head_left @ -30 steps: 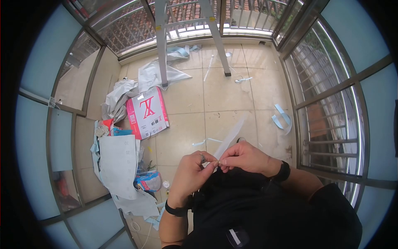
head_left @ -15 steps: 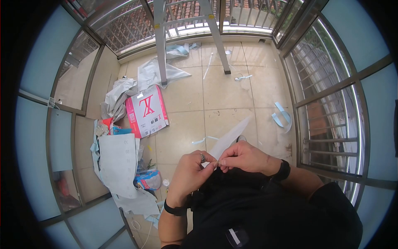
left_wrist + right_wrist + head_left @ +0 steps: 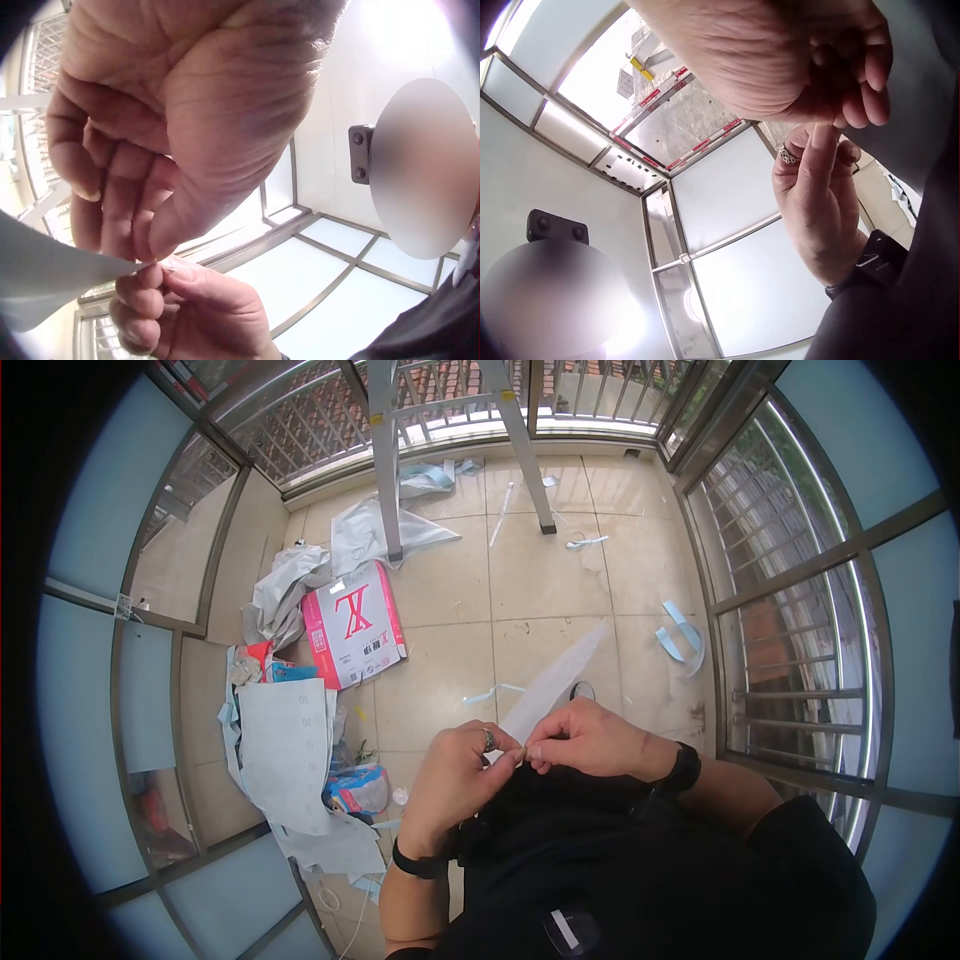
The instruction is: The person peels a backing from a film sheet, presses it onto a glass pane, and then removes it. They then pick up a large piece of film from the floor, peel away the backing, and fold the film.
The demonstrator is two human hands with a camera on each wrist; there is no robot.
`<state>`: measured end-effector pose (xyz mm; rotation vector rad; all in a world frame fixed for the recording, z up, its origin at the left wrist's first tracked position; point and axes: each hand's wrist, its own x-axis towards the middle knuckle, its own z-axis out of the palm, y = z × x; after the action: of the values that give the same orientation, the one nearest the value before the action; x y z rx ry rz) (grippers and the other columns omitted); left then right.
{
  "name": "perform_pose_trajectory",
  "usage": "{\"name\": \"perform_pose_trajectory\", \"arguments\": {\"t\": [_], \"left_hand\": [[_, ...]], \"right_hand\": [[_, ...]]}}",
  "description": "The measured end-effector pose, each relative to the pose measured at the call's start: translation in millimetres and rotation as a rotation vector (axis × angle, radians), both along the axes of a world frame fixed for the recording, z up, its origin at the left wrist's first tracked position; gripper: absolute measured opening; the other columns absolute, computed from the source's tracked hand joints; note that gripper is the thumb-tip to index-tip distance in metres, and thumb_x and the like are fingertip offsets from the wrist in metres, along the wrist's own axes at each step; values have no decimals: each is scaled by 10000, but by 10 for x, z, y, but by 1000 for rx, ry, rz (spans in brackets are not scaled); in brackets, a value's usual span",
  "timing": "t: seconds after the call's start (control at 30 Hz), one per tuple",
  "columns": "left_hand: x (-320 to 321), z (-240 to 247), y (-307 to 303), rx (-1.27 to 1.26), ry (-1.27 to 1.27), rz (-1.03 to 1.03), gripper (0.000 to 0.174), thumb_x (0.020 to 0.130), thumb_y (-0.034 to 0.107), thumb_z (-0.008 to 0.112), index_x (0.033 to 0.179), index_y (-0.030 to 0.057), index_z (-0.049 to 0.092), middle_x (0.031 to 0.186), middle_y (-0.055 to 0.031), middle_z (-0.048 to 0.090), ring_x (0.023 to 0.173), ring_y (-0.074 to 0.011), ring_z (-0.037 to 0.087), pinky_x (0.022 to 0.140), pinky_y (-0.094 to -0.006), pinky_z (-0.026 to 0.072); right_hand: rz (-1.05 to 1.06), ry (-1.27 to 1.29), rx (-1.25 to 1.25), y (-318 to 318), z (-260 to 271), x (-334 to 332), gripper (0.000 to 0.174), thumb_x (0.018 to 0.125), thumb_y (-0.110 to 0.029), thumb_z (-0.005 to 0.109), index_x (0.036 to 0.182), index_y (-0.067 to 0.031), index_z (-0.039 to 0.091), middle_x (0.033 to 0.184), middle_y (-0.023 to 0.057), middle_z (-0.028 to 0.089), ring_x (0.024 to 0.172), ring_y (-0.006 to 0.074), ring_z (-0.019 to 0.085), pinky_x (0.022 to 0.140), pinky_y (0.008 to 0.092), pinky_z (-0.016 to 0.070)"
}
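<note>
The left hand (image 3: 452,777) and right hand (image 3: 603,742) pinch one corner of the white sheet (image 3: 552,685) in a narrow grip; its hanging part shows broader than before.

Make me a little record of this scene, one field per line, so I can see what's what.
Place: narrow glazed space with railings outside and a tiled floor
Left hand: fingertips pinched together, ring on one finger
Right hand: fingertips pinched, meeting the left's
Held: white translucent sheet, its narrow end at the meeting fingertips
Ladder: metal, standing beyond the hands
Package: pink and white, flat on the floor
Printed sheet: pale grey, numbered, left of the person
Blue strip: curled on the floor, right side
</note>
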<state>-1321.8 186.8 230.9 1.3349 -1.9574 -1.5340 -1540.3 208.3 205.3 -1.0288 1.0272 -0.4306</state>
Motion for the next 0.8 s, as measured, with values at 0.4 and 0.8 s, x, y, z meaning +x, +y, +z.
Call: {"name": "perform_pose_trajectory", "arguments": {"t": [0.4,0.8], "left_hand": [[-21,-34,49,81,24,51,82,871,62,689,885,-12,719,845,-76,693,689,-128,629,623,-269,494],[17,-271,117,235,262,136,111,915,73,645,919,-20,704,824,-20,687,677,-73,575,622,-235,469]], "right_hand": [[-27,5,-7,29,-75,5,178,936,-110,639,939,49,719,821,50,698,780,101,648,742,250,527],[-81,-129,11,47,-163,-20,172,950,-101,633,964,54,706,851,69,701,797,122,657,758,267,539]]}}
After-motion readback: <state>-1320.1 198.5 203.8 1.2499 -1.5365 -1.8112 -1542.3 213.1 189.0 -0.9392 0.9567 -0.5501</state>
